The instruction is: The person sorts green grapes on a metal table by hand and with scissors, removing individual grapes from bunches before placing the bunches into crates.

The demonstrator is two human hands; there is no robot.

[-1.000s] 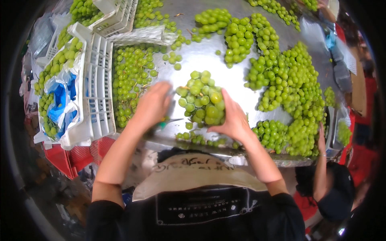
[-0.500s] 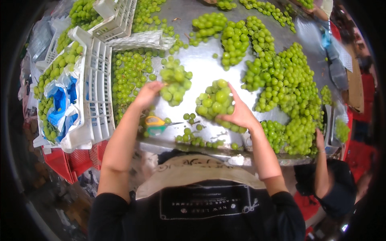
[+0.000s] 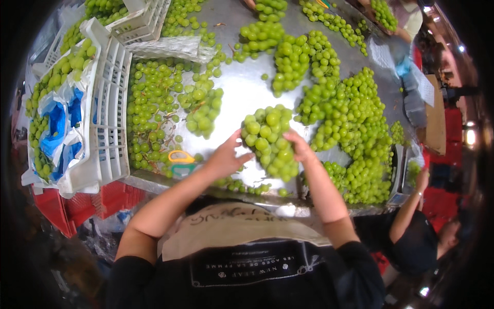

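In front of me, my right hand point(image 3: 300, 148) grips a bunch of green grapes point(image 3: 270, 141) along its right side. My left hand point(image 3: 226, 157) meets the same bunch from the left, thumb and fingers curved at its edge; part of its grip is hidden behind the grapes. A smaller grape cluster point(image 3: 204, 113) lies on the metal table point(image 3: 239, 77), beyond my left hand. Close to my left wrist are scissors point(image 3: 181, 162) with yellow and green handles. Loose grapes point(image 3: 247, 186) sit along the near edge.
A white slatted crate point(image 3: 110, 110) with grapes and blue-and-white wrapping stands at left, above a red crate point(image 3: 103, 203). Heaped grape bunches point(image 3: 355, 123) cover the right. A clear plastic sheet point(image 3: 170, 49) lies at the back left. Another person's arm point(image 3: 409, 208) is at right.
My left hand has let go of the smaller cluster and moved right to the large bunch. The large bunch in my right hand has turned. The whole view has shifted slightly.
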